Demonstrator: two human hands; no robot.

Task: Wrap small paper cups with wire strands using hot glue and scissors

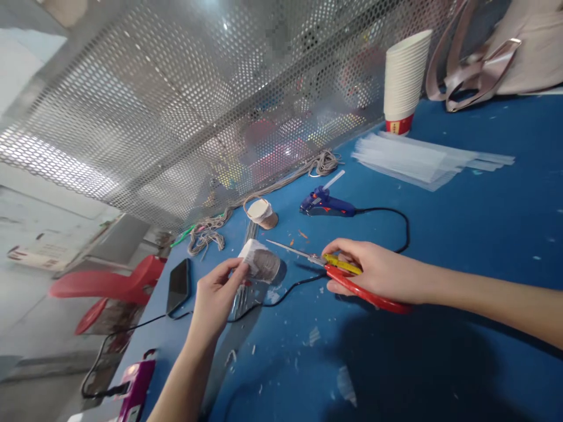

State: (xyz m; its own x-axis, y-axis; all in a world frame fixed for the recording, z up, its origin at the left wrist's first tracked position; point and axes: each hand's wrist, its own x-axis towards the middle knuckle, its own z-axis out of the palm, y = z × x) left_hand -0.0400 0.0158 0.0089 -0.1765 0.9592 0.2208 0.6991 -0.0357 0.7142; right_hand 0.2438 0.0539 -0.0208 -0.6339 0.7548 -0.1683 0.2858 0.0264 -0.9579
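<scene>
My left hand (223, 291) pinches a small cup (264, 265) by its white edge. The cup lies tilted, its side covered in grey-brown wrapping. My right hand (365, 266) is wrapped round a pair of scissors (352, 281) with red and yellow handles. Their blades look closed and point left, the tip close to the cup's upper side. Just beyond stands a second small cup (263, 213), with a white top, a brown lower part and a thin loop handle. A blue hot glue gun (328, 203) with a clear glue stick in it lies farther back.
Grey cord (206, 231) lies in loose bundles along the perforated metal screen (176, 117). Stacked paper cups (405, 82) and translucent strips (422, 157) are at back right. A phone (178, 285), a purple power strip (137, 387) and a black cable (290, 288) lie left and across the blue table (475, 234).
</scene>
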